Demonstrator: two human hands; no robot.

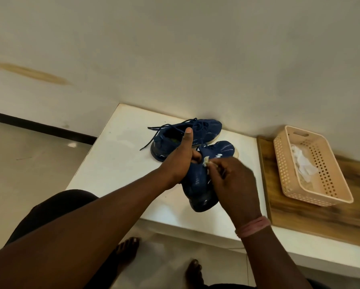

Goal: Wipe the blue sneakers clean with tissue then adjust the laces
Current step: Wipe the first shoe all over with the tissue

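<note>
Two blue sneakers lie on a white table (116, 163). The near sneaker (198, 184) points away from me, heel toward the table's front edge. My left hand (181, 157) grips its collar, thumb sticking up. My right hand (233, 180) pinches a small wad of tissue (206, 160) against the sneaker's upper near the opening. The far sneaker (187, 138) rests behind by the wall, its dark laces (154, 132) loose and trailing to the left.
A peach perforated plastic basket (339, 184) with crumpled white tissue (304, 163) inside sits on a wooden board (312, 217) at the right. A wall stands right behind the table. My bare feet are on the tiled floor below.
</note>
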